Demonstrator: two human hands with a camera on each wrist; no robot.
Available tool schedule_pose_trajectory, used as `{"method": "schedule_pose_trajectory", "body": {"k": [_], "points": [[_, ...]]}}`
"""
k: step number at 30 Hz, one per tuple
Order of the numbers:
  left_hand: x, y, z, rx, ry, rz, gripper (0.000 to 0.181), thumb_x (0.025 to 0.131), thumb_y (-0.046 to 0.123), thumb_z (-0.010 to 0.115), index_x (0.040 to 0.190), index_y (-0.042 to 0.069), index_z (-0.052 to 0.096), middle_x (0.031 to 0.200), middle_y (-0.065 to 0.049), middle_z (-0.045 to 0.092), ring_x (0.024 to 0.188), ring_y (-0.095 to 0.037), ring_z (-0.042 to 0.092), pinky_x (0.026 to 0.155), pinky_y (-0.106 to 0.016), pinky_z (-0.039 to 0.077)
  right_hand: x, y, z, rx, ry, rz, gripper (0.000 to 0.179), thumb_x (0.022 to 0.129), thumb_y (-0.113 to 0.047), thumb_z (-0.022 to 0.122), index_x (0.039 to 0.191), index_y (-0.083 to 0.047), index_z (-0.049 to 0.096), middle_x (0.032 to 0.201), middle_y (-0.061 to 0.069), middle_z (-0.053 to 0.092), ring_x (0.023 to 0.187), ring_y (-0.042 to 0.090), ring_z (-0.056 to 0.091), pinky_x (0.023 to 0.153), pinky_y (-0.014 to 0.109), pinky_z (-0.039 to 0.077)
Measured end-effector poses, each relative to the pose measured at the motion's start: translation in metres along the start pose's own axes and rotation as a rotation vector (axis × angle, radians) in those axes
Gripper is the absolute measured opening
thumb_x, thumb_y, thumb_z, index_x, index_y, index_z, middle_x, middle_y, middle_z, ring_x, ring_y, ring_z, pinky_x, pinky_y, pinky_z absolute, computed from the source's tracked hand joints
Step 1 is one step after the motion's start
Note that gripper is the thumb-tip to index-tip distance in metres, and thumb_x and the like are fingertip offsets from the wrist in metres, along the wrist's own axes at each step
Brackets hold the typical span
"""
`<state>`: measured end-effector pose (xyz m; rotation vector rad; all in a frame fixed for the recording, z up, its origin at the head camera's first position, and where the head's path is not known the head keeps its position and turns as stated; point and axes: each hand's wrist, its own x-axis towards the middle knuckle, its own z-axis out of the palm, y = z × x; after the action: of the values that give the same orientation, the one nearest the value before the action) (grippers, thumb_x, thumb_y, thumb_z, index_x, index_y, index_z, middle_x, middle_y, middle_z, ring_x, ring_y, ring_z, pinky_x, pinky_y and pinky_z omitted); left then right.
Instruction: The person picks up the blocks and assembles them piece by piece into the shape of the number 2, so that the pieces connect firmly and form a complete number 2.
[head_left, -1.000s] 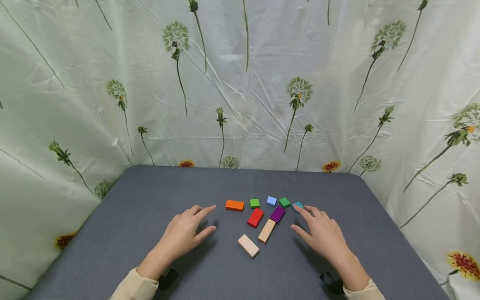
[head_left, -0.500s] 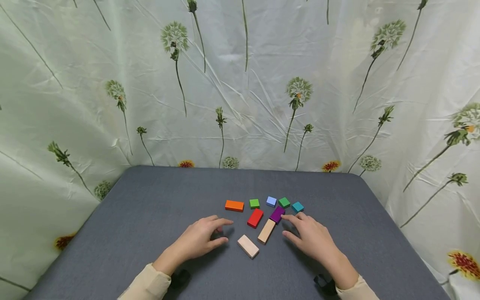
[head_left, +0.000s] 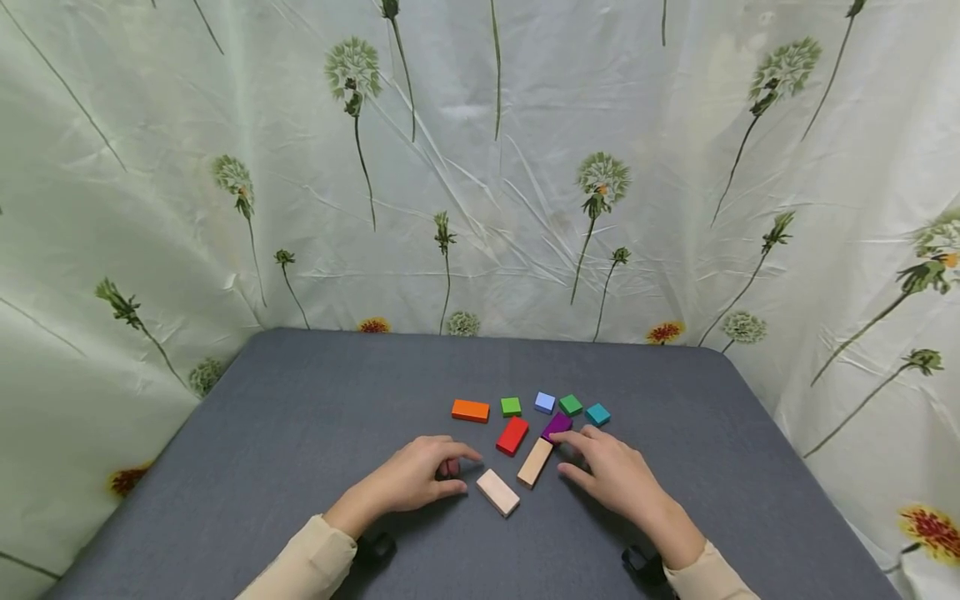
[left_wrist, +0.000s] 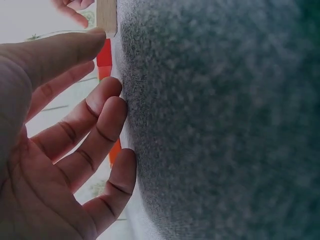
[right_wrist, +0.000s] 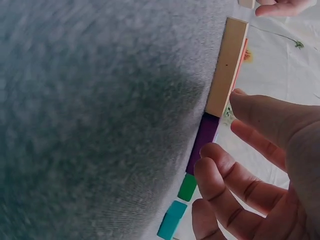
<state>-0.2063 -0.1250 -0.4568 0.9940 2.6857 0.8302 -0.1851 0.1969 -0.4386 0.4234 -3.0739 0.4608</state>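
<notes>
Head view: nine blocks (head_left: 512,436) lie on the desk (head_left: 337,375), none lifted, the work apparently barely begun; the pale block (head_left: 498,493) sits at three o'clock from the left hand (head_left: 416,473), the tan block (head_left: 535,463) at nine from the right hand (head_left: 618,471). Left wrist: fingers (left_wrist: 111,120) loosely bent, grip empty. Right wrist: grip likewise empty, thumb (right_wrist: 265,110) toward nine o'clock.

We're curtained off in here, home or studio I can't tell: dandelion-print curtains (head_left: 517,283) hang behind and beside the grey, cloth-covered counter (head_left: 360,387).
</notes>
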Motion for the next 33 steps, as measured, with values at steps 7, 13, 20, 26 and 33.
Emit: {"method": "schedule_pose_trajectory", "body": {"k": [7,13,20,26,33], "points": [[0.003,0.000,-0.002,-0.019,-0.028,0.006,0.033,0.096,0.019,0.082,0.129,0.023,0.076,0.088,0.009,0.059,0.080,-0.003,0.052,0.074,-0.024,0.043,0.002,0.000,0.003,0.016,-0.026,-0.004,0.042,0.094,-0.029,0.085,0.134,-0.029,0.075,0.091,-0.006,0.059,0.069,0.008,0.049,0.059,0.031,0.043],[0.005,0.001,-0.001,-0.033,-0.050,0.009,0.032,0.096,0.017,0.082,0.128,0.023,0.077,0.089,0.009,0.062,0.078,-0.001,0.053,0.074,-0.024,0.045,0.004,0.002,0.005,0.017,-0.017,-0.036,0.040,0.094,-0.029,0.084,0.133,-0.030,0.075,0.092,-0.008,0.060,0.070,0.006,0.051,0.058,0.030,0.043],[0.008,0.000,-0.001,-0.076,-0.068,0.018,0.031,0.096,0.017,0.082,0.127,0.022,0.078,0.089,0.012,0.062,0.076,-0.001,0.053,0.071,-0.022,0.047,0.007,0.003,0.008,0.023,-0.021,-0.045,0.039,0.095,-0.029,0.083,0.133,-0.031,0.074,0.093,-0.008,0.062,0.071,0.006,0.052,0.059,0.030,0.043],[0.012,-0.011,0.006,-0.067,-0.060,0.050,0.027,0.097,0.020,0.081,0.124,0.021,0.079,0.088,0.010,0.062,0.076,-0.002,0.054,0.071,-0.023,0.047,0.012,0.003,0.010,0.042,-0.034,-0.046,0.039,0.095,-0.026,0.083,0.133,-0.031,0.075,0.093,-0.008,0.062,0.074,0.006,0.053,0.061,0.030,0.044],[0.013,-0.010,0.005,-0.099,-0.066,0.051,0.024,0.096,0.021,0.082,0.120,0.024,0.079,0.087,0.014,0.060,0.075,0.001,0.052,0.069,-0.022,0.046,0.015,0.004,0.009,0.049,-0.041,-0.062,0.038,0.096,-0.025,0.082,0.133,-0.030,0.075,0.090,-0.010,0.059,0.071,0.006,0.048,0.060,0.028,0.040]]}}
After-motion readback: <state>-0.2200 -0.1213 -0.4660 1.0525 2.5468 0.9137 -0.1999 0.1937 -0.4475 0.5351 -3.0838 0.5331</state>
